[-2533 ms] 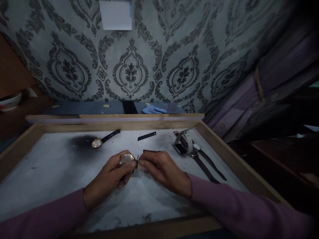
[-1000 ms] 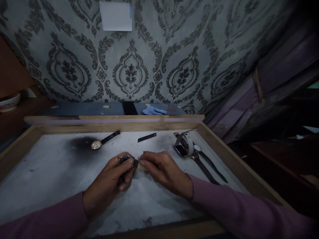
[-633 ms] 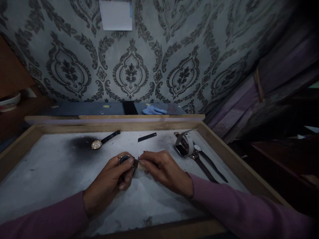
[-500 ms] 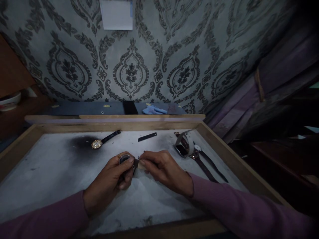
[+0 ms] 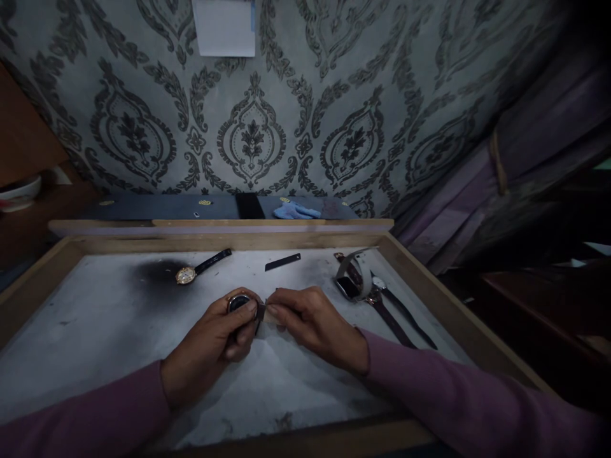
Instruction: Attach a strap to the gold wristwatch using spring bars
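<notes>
My left hand [image 5: 224, 334] is closed around a round-cased wristwatch [image 5: 238, 303], its dark face turned up and the thumb pressing at the case's right side. A short piece of dark strap [image 5: 260, 312] shows between the two hands. My right hand [image 5: 308, 321] pinches at that strap with thumb and forefinger. Under its fingertips a pale flat piece [image 5: 272, 316] shows, too dim to name. Beyond the hands lie a gold-cased watch [image 5: 186, 275] with a black strap and a dark flat blade [image 5: 282, 261] with a hole at one end.
On the right lie a square-faced smartwatch [image 5: 347, 287] with a grey band and a white-faced watch [image 5: 379, 282], beside brown straps [image 5: 389, 323]. A raised wooden rim [image 5: 229, 242] edges the white tray surface [image 5: 119, 356]. Behind it sits a blue cloth [image 5: 296, 210].
Both hands stay nearly in the same place, with only slight shifts of the fingers at the strap. The view has moved very slightly.
</notes>
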{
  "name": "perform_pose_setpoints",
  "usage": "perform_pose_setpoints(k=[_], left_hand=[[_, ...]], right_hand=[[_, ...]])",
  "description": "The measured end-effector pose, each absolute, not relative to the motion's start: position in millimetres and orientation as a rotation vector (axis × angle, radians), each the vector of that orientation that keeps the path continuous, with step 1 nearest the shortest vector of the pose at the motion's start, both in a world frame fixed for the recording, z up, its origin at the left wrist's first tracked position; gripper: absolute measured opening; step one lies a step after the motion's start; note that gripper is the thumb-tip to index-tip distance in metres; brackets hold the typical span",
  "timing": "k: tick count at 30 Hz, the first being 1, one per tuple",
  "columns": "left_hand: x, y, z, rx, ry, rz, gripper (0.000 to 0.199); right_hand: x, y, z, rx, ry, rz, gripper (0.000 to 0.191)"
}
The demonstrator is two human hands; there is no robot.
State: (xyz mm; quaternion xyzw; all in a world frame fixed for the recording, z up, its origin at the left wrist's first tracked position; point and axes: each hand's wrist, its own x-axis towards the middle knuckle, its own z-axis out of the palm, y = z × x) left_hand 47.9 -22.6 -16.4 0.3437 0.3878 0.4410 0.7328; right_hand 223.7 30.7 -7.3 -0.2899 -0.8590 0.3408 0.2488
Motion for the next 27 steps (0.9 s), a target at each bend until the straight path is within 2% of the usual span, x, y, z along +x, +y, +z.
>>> perform_pose_setpoints(k=[9, 21, 27], left_hand=[[47.5, -21.6, -16.4, 0.749, 0.858, 0.971, 0.018], [46.9, -19.4, -16.7, 0.774, 0.847, 0.994, 0.018], [46.8, -19.8, -17.0, 0.800, 0.854, 0.981, 0.020]], right_hand=[[223.4, 31.3, -8.5, -0.774, -2.366, 0.889, 0.023], [221.3, 32.9, -0.3, -0.868, -2.306, 1.065, 0.026], [224.4, 35.5, -2.5, -0.815, -2.408, 0.968, 0.028]])
